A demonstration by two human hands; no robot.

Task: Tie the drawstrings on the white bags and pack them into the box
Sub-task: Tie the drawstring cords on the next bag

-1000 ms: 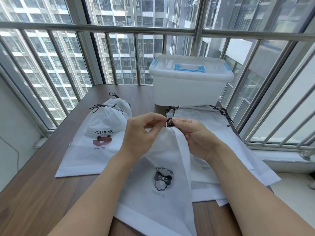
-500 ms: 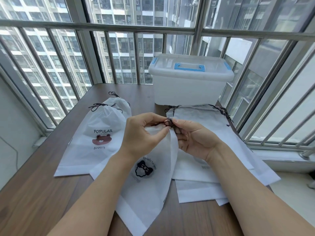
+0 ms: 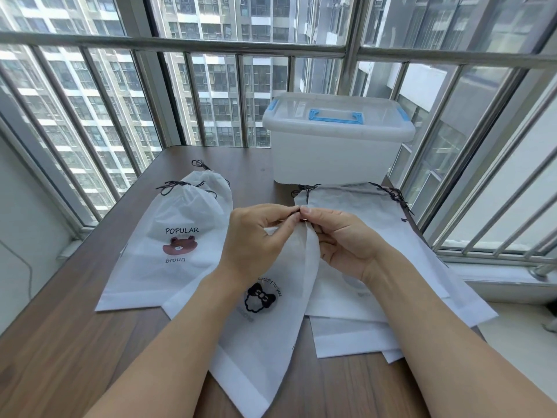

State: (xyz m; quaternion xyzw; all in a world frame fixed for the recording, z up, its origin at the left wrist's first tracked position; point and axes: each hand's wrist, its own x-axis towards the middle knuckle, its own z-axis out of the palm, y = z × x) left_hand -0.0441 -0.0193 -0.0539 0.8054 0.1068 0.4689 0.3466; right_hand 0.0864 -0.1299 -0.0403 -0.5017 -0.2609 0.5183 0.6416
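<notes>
Bags with cinched, tied necks lie far left on the table; untied ones wait right. Left hand and right hand pinch the middle bag's drawstring. Box stands lidded; none appear packed.

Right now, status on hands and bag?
Left hand and right hand pinch drawstring atop bow-print bag. Box lidded. Nothing obstructing.

The left bag reads "POPULAR" and "broun" — the held bag, "especially for you".
</notes>
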